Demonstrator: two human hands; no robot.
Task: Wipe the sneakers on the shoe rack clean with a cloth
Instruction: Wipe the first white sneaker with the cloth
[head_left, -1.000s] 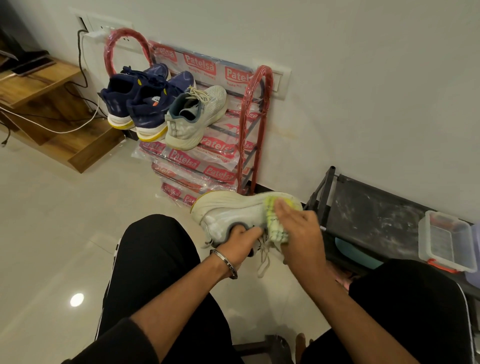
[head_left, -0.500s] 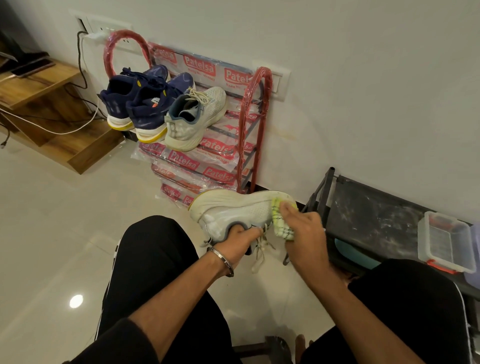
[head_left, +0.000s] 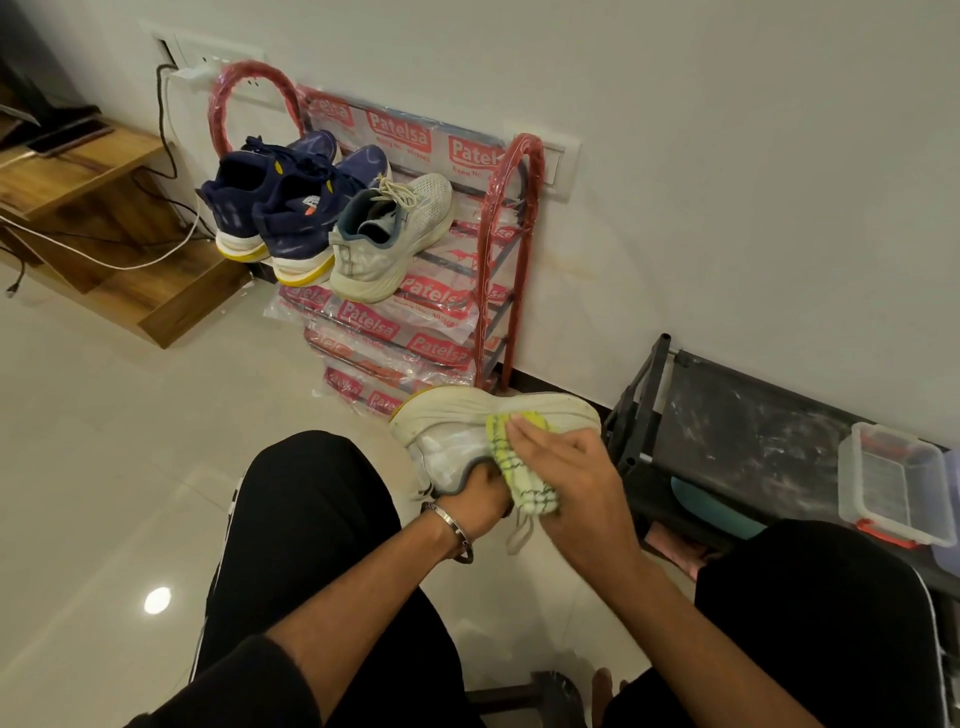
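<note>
Sneaker (head_left: 483, 426) hangs over the floor, my left hand (head_left: 480, 501) gripping inside its collar. Right hand (head_left: 566, 478) presses the cloth (head_left: 519, 467) with straight fingers (head_left: 530, 434); I judge a hard rub could twist it loose.

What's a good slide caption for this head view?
Left hand holds a white sneaker while the right hand wipes it with a cloth.
</note>
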